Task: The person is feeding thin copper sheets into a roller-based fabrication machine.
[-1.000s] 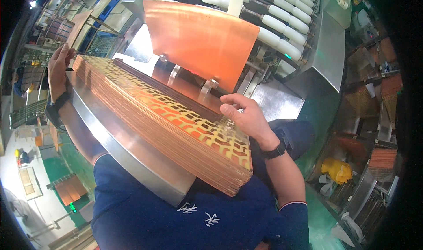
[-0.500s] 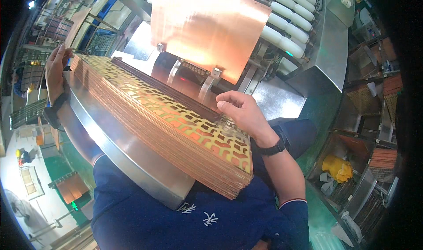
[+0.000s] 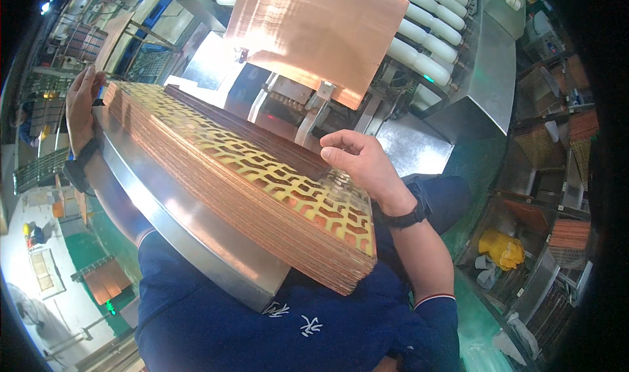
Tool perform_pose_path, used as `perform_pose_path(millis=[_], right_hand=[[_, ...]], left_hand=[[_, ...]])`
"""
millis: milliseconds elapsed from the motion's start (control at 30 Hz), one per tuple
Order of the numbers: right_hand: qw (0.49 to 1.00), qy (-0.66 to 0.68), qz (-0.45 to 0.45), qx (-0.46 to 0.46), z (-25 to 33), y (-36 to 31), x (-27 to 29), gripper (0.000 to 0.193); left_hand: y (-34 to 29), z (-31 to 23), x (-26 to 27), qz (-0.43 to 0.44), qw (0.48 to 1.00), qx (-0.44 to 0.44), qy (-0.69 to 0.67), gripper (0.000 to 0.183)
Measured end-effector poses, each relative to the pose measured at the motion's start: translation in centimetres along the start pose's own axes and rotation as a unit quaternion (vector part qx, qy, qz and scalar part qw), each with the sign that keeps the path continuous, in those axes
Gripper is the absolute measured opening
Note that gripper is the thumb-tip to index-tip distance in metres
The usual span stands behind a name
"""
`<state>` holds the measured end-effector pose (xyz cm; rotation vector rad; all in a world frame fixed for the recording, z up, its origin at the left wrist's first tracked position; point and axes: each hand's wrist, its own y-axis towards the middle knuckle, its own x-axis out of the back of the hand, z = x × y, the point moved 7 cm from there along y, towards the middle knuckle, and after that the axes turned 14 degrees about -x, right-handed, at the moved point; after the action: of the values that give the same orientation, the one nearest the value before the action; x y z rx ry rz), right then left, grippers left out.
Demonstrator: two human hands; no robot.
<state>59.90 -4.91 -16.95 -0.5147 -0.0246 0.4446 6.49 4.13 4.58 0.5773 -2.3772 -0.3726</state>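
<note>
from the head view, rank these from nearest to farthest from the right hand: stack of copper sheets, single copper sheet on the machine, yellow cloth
1. Stack of copper sheets, touching the right hand.
2. Single copper sheet, up ahead on the machine.
3. Yellow cloth, low on the right.

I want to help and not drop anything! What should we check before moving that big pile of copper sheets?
1. Left hand on the far end of the stack of copper sheets: ok, it touches the edge.
2. Right hand gripping: not ok, fingers curled above the top sheet, nothing held.
3. Stack squared up: ok, edges look even.
4. Steel tray under the stack: ok, it supports the whole length.
5. Single copper sheet on the machine rollers: ok, apart from the stack.
6. Floor path: cannot tell, mostly hidden.
</note>
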Motion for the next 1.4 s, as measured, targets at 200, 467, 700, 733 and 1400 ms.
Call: perform_pose_path(millis=[200, 467, 700, 733, 1400], right_hand=[[0.991, -0.052, -0.076, 0.098, 0.7, 0.0, 1.0, 0.025], [0.931, -0.174, -0.194, 0.256, 1.9, -0.8, 1.4, 0.022], [0.892, -0.234, -0.248, 0.295, 1.8, -1.2, 0.8, 0.013], [0.884, -0.244, -0.254, 0.307, 1.8, -1.4, 0.6, 0.012], [0.898, -0.26, -0.216, 0.281, -0.1, -1.5, 0.0, 0.021]], left_hand=[[0.2, 0.1, -0.1, 0.013, 1.0, -0.011, -0.001, 0.037], [-0.2, -0.1, -0.2, -0.008, 1.0, -0.001, -0.016, 0.04], [-0.3, -0.3, -0.2, -0.001, 0.999, -0.019, -0.032, 0.039], [-0.3, -0.3, -0.1, -0.006, 1.0, -0.018, -0.014, 0.039], [0.7, 1.1, 0.2, 0.007, 0.999, -0.033, -0.02, 0.033]])
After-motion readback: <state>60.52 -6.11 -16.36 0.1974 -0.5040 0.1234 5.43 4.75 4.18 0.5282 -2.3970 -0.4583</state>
